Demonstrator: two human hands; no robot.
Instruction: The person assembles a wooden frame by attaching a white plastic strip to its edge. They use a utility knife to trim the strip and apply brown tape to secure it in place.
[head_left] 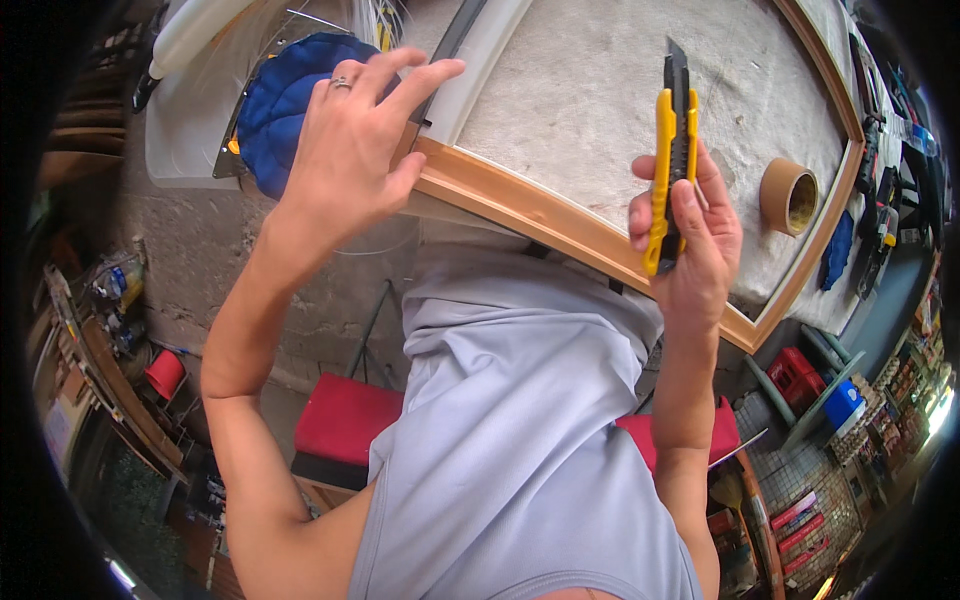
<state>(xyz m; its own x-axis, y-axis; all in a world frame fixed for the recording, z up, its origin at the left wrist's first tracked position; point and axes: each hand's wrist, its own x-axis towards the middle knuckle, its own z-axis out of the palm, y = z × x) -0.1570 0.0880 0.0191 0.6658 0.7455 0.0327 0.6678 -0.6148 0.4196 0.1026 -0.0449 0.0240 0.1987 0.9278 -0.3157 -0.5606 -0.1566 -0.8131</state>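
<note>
My right hand (697, 225) grips a yellow and black utility knife (674, 150) upright, its dark blade out at the top. Behind the knife lies a light wooden frame (530, 207) with a whitish cloth surface (590, 95) inside it. My left hand (352, 140), with a ring on one finger, is raised near the frame's left corner. Its fingers are spread and hold nothing. Just beyond that hand sits a dark blue quilted cushion (280, 95), partly hidden by it. A roll of brown tape (789, 197) stands inside the frame at the right.
Tools, a blue cloth (837, 250) and a clear bottle (918, 138) lie along the right edge. A red seat (345, 415) is under me. A red bucket (166, 373) stands on the left, and red and blue crates (797, 377) are at the lower right.
</note>
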